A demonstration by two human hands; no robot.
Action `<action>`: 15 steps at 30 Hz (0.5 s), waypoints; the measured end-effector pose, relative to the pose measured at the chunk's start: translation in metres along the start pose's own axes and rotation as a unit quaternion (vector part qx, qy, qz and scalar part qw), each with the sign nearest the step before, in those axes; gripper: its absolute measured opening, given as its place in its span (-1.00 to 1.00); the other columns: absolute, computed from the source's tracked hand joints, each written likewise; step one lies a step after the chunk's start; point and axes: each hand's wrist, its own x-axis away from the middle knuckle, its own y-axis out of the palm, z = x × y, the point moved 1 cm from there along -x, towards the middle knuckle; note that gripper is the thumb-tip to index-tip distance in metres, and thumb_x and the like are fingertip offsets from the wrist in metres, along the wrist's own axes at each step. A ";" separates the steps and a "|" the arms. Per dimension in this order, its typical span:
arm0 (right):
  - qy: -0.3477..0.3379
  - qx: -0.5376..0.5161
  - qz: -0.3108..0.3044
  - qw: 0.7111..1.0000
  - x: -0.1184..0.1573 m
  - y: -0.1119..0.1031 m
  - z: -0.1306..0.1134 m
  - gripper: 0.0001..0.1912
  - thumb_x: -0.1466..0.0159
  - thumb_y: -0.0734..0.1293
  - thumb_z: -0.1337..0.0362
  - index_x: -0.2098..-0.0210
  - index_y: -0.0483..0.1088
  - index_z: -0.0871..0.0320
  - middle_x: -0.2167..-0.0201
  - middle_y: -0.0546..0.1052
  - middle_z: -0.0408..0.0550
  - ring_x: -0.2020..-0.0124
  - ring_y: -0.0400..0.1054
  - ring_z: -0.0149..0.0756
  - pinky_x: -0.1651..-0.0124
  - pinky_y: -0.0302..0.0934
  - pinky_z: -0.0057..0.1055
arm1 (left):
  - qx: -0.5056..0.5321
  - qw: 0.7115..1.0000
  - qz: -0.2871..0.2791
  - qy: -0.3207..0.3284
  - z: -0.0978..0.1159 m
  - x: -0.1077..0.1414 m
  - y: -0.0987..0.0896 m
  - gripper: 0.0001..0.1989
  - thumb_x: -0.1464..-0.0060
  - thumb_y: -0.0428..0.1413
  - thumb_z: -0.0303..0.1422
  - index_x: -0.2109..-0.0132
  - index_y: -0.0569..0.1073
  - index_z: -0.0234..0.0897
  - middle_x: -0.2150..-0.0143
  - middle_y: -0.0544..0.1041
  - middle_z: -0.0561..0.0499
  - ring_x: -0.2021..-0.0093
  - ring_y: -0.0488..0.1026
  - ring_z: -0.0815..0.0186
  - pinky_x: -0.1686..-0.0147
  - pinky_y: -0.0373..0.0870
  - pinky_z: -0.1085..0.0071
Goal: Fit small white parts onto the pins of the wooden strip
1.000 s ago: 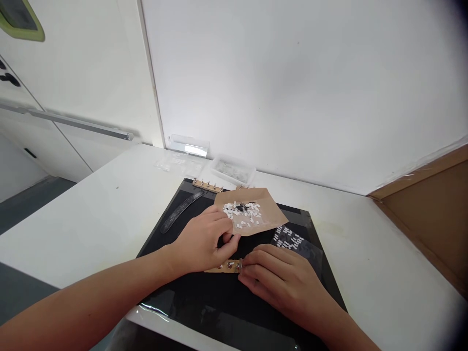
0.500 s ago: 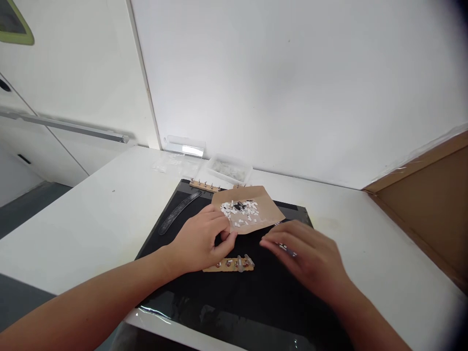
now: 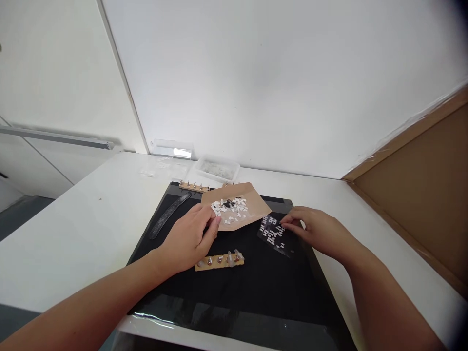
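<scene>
My left hand point(image 3: 188, 236) is closed at the lower left edge of a piece of brown paper point(image 3: 252, 197), its thumb and fingers gripping that edge. Small white scraps point(image 3: 237, 207) and a few dark bits lie heaped on the paper. To the right, my right hand point(image 3: 314, 226) has thumb and fingertips pinched together over a clear sheet point(image 3: 270, 234) dotted with rows of small white tabs. Whatever is between those fingertips is too small to make out. Below the paper lies a tan strip point(image 3: 218, 262) with round metal studs and translucent nail tips at its right end.
A black mat point(image 3: 234, 297) covers the middle of the white table point(image 3: 87, 214). On it lies a dark curved nail file point(image 3: 168, 217). Behind are a strip with upright metal pins point(image 3: 193, 187), a clear tray of translucent pieces point(image 3: 217, 170) and plastic bags point(image 3: 164, 168).
My right hand has moved right and slightly up, uncovering the clear sheet of white tabs. My left hand stays at the paper's edge. The whole view has shifted a little.
</scene>
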 end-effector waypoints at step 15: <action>0.024 0.001 -0.018 1.000 0.002 0.005 0.015 -0.63 -0.33 0.38 -0.10 0.10 0.63 0.00 0.15 0.63 0.01 0.20 0.52 -0.11 0.23 0.35 -0.25 | -0.003 0.999 0.013 0.043 -0.001 0.002 0.002 -0.74 -0.42 -0.02 -0.34 0.32 0.29 -0.21 0.37 0.43 0.01 0.20 0.38 0.20 0.24 0.33 0.27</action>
